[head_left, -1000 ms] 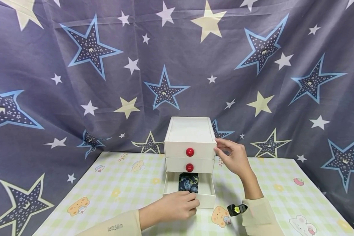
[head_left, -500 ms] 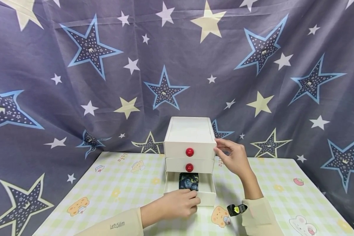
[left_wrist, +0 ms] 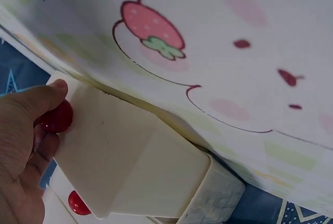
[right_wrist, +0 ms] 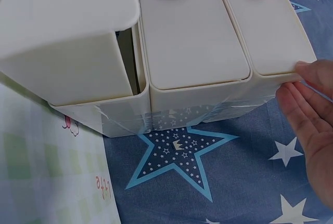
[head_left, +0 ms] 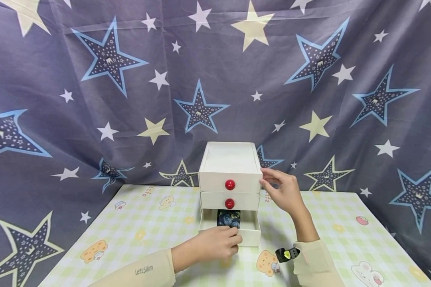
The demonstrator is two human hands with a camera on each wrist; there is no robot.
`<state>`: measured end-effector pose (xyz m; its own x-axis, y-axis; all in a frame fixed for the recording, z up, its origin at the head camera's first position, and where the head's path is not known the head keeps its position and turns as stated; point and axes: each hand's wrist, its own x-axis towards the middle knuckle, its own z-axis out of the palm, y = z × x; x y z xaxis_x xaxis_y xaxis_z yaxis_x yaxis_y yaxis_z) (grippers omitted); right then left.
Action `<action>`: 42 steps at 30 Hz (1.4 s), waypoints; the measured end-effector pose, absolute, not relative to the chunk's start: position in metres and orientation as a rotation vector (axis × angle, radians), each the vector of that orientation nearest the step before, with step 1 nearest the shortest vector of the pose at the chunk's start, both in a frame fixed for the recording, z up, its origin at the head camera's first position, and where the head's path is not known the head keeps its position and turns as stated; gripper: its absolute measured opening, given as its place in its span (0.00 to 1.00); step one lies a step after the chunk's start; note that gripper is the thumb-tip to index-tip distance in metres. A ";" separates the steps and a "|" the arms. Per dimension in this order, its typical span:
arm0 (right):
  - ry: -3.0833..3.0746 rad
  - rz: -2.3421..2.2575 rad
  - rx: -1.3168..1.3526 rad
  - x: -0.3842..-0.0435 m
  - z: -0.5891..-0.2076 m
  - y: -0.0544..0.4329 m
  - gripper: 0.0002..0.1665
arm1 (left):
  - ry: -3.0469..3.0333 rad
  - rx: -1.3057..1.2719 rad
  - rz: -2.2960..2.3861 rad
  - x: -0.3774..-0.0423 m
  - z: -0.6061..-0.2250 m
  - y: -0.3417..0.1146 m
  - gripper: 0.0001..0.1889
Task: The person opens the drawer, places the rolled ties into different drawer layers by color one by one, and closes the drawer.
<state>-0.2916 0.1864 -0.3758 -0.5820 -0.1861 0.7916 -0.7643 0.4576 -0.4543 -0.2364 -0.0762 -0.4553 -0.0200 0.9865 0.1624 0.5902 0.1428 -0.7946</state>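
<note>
A small white drawer cabinet (head_left: 230, 157) stands on the table. Its bottom drawer (head_left: 250, 238) is partly pulled out, while the upper two are closed. Inside lies a dark blue patterned item (head_left: 228, 217), perhaps folded cloth; its near part is hidden behind my left hand (head_left: 217, 243). In the left wrist view, that hand's thumb and fingers pinch the drawer's round red knob (left_wrist: 58, 117). My right hand (head_left: 285, 191) holds the cabinet's upper right front corner. The right wrist view has its thumb (right_wrist: 312, 70) at the front edge and its fingers (right_wrist: 299, 107) along the side.
A pale checked cloth (head_left: 147, 235) with cartoon prints covers the table. Behind the cabinet hangs a dark curtain (head_left: 215, 71) with stars. A black strap-like piece (head_left: 287, 254) shows beside my right sleeve. Two more red knobs (head_left: 230, 184) sit on the upper drawers.
The bottom drawer has slid a little further into the cabinet, and my left hand has moved forward with it. Less of the dark patterned item shows. My right hand stays at the corner.
</note>
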 end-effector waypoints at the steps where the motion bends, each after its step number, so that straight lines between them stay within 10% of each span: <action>1: -2.036 1.101 0.791 -0.292 -0.376 0.186 0.20 | -1.700 -1.529 0.696 -0.237 -0.455 -0.077 0.06; 42: -2.039 1.098 0.797 -0.291 -0.375 0.186 0.20 | -1.746 -1.491 0.753 -0.243 -0.451 -0.077 0.05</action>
